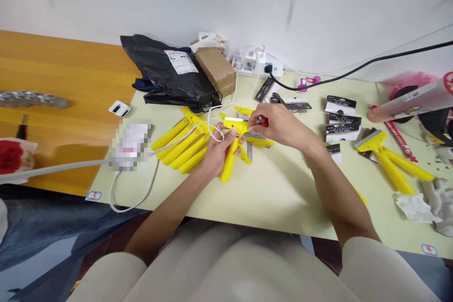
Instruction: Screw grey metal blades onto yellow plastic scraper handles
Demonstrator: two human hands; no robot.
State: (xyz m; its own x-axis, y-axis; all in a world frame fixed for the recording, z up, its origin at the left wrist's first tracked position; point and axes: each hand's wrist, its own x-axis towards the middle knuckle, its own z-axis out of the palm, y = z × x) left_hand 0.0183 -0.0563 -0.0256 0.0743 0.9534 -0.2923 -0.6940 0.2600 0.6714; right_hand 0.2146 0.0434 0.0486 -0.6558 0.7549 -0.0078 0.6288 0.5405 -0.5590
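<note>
Yellow scraper [232, 151] is being held over the middle of the desk [276, 203], between a row of yellow handles [189, 152] on the left and some loose yellow scraper parts [260, 142] on the right. It's pretty light by the look of it: stiff plastic, probably a bit slick, not really fragile, though the pale metal strip [231, 119] along the far edge of the head is best kept clear of in case it's sharp. The neck or handle would be the spot to grab, and that's about where it's gripped: the fingers of the left hand [216, 153] are clamped on it just below the head. The fingers of the right hand [278, 122] are closed around a red-handled tool [262, 121], right by the head's right end. As for what can't be made out: the tool's tip is covered by the fingers, so whether the scraper is touched by it can't be told. The head's underside is hidden too, the loose parts overlap, a yellow piece [360, 196] is mostly blocked by the right arm [329, 174], and a white thing [132, 144] on the left is pixelated.
</note>
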